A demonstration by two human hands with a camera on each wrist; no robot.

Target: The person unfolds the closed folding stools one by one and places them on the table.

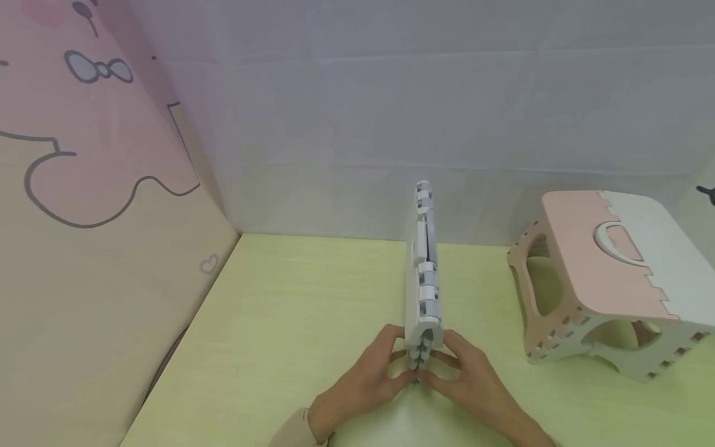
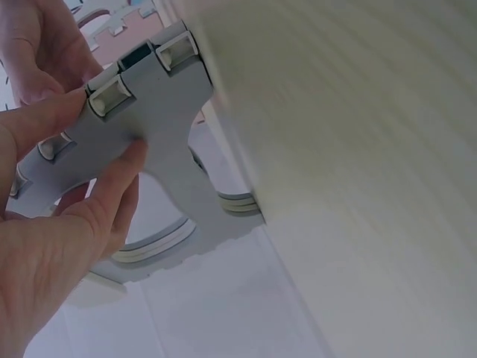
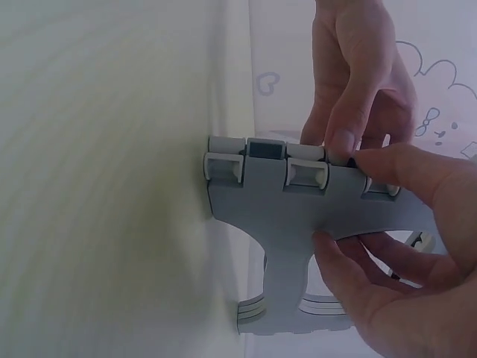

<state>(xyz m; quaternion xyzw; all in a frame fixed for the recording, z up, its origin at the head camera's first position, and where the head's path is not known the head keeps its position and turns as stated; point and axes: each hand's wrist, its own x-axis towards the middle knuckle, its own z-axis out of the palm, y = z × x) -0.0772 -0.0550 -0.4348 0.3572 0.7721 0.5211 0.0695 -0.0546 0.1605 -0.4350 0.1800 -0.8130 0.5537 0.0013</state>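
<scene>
A grey and white folding stool [image 1: 424,292], folded flat, stands on edge on the table in the head view. My left hand [image 1: 365,372] grips its near end from the left, the thumb on the hinged edge. From the right, my right hand [image 1: 475,382] holds the same end, and both thumbs meet there. The left wrist view shows the left fingers [image 2: 123,179] against the grey leg panel [image 2: 168,119], beside its cut-out. In the right wrist view the right thumb [image 3: 395,168] lies along the hinge row [image 3: 305,168], with fingers at the cut-out below.
An unfolded pink and white step stool [image 1: 603,267] stands on the table to the right. A pale yellow-green tabletop [image 1: 301,298] lies under everything. White sheeting [image 1: 391,112] rises behind it, and a printed cartoon panel [image 1: 100,261] borders the left side.
</scene>
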